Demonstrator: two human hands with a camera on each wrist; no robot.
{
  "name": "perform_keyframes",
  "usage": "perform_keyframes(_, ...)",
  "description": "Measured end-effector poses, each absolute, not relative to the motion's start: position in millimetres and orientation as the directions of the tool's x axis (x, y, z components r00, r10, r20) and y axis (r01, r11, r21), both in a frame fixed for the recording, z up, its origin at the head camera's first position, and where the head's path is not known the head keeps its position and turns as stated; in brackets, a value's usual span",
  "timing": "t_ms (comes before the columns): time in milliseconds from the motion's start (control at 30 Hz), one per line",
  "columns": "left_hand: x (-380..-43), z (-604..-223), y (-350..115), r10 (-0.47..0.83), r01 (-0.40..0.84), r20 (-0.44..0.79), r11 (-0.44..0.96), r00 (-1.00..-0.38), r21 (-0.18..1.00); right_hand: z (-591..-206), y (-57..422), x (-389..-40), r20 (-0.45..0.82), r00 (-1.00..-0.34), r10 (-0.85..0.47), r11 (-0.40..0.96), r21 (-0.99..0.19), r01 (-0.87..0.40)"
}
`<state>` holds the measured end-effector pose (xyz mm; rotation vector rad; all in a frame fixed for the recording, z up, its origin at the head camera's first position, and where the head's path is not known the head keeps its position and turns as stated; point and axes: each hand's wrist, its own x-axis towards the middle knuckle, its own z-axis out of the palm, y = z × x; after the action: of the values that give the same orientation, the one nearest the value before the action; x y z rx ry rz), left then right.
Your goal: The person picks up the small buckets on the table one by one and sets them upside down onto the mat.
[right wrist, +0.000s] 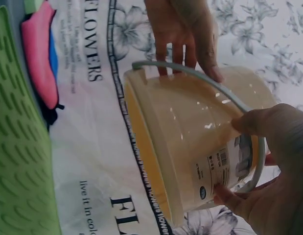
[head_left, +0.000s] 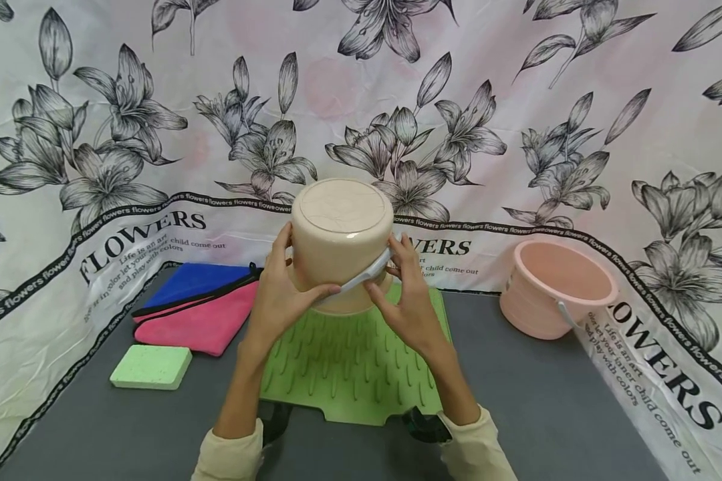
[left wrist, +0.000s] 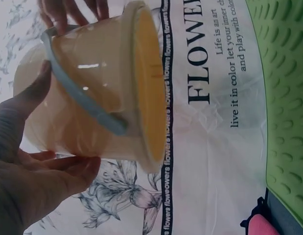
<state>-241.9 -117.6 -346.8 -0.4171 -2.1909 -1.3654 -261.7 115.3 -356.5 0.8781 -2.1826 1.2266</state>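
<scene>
We had the upturned cream bucket [head_left: 341, 234] clamped between our left hand [head_left: 277, 294] and right hand [head_left: 406, 300], just above the green drying mat [head_left: 351, 374], so lowering it level, rim down, seemed wisest.

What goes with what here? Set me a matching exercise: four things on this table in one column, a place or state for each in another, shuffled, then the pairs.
Things:
1. cream bucket
2. pink bucket
3. green sponge
4. blue cloth

Places or states:
A. lies flat near the table's left edge, in front of the cloths
B. stands upright at the right, nobody touching it
C. held upside down between the left hand and the right hand, above the green mat
D. lies behind the pink cloth

Pairs: 1-C, 2-B, 3-A, 4-D
</scene>
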Motion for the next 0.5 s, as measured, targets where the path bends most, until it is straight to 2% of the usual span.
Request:
perform_keyframes(267, -247.3, -353.4, -133.8, 0.027, 0.406, 0.435, 0.418, -0.9, 0.813, -369.1, 102.5, -264.5, 0.58, -0.718, -0.385, 0.478, -0.54, -0.692)
perform_keyframes(500, -253.1, -364.7, -146.4, 0.069, 0.353, 0.364, 0.457, -0.929, 0.816, -378.2, 95.2, -263.0, 0.488, -0.757, -0.435, 0.523, -0.548, -0.653)
